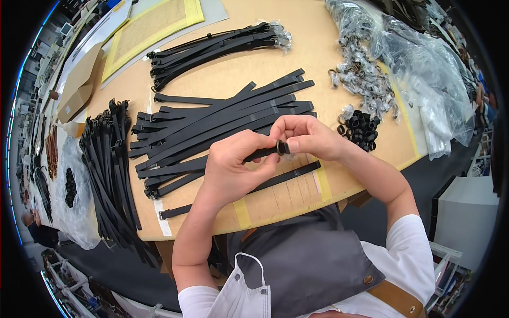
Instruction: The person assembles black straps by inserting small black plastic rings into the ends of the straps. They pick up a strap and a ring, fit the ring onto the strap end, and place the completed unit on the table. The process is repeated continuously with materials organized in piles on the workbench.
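Above the near part of the table, my two hands meet at the end of a black strap point(262, 153). My left hand point(229, 161) pinches the strap just short of its end. The fingers and thumb of my right hand point(312, 139) close on a small brass-coloured ring point(280, 148) at the strap's tip. Whether the ring goes fully round the strap is hard to tell. Beneath my hands lie many loose black straps point(212, 124), side by side, with buckles at their left ends. One separate strap point(289, 175) lies closer to the table's front edge.
A heap of black loops point(360, 130) sits right of my hands, below plastic-wrapped rings point(366, 79). Clear plastic bags point(424, 69) cover the right corner. Another strap bundle point(212, 50) lies at the back; more straps point(108, 159) hang over the left edge. A person point(41, 230) is at far left.
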`<state>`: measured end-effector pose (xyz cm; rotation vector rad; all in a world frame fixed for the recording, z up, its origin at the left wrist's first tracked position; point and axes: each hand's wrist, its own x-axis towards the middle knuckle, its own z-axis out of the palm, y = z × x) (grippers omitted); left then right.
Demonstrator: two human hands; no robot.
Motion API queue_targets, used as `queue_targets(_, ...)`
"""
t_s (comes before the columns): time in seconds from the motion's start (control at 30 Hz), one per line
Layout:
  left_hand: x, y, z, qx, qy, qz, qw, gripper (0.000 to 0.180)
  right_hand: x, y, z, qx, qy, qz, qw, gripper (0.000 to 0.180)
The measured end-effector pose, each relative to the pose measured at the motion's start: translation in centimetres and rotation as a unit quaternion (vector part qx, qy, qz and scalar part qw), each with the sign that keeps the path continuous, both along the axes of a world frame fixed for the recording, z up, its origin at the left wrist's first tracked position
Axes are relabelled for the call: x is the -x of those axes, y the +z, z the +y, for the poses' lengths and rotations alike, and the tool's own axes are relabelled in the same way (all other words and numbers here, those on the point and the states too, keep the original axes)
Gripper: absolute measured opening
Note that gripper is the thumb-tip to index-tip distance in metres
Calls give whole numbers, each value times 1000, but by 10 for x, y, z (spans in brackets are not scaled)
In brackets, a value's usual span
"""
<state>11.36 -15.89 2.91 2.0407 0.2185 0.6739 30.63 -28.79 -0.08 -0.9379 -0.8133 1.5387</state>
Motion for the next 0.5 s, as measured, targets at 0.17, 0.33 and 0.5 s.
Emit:
queue_targets(0.17,-1,-11,-5,-128,4,35,991,21,13,9,-7,31,-39,-155,987,21)
queue_targets(0.33,-7,-19,-5,-92,-8,16,996,24,21,1,-7,14,-100,-282,954,16)
queue_targets(0.5,-4,-7,2,-43,-18,90,995,27,14,8,-6,60,-67,-166,982,19)
